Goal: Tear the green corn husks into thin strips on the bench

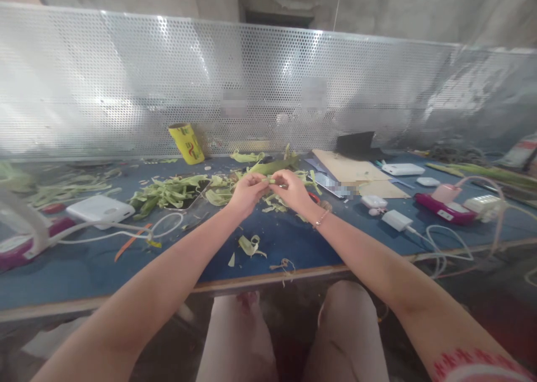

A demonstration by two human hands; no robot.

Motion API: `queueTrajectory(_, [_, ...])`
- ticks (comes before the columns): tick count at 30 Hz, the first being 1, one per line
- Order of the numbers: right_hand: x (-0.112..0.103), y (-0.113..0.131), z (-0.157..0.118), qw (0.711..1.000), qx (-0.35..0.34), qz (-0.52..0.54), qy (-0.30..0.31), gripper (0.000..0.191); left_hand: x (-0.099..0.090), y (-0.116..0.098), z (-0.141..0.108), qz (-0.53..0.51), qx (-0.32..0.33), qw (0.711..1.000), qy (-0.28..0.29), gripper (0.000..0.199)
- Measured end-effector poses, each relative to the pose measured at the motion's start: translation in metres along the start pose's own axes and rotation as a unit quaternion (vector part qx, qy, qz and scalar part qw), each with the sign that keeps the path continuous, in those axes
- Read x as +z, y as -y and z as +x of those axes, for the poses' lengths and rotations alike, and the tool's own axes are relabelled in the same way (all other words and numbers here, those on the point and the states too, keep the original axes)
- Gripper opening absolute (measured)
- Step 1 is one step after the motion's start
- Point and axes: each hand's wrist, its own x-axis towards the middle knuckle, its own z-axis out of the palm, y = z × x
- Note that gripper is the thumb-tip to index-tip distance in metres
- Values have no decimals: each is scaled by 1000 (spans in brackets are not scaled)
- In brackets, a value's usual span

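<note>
My left hand (249, 194) and my right hand (292, 189) meet over the middle of the blue table. Their fingertips pinch a short pale-green leaf strip (271, 181) between them. Most of the strip is hidden by the fingers. Behind the hands lies a longer green leaf (279, 165). A heap of torn leaf strips (168, 193) sits to the left, partly covering a dark flat device (187, 198). Nearer to me, a curled leaf scrap (250, 246) rests between my forearms.
A yellow can-like container (187, 143) leans near the perforated metal screen (268, 80). White power banks (100, 211), cables and purple power strips (444, 208) lie on both sides. Brown paper sheets (350, 169) and a phone (329, 184) are right of my hands. The table's front edge (268, 284) is above my knees.
</note>
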Motion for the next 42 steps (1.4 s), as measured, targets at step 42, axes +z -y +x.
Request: queueTrajectory(42, [-5, 10, 0, 996, -43, -78, 9, 7, 6, -10, -2, -48, -82, 991, -97, 21])
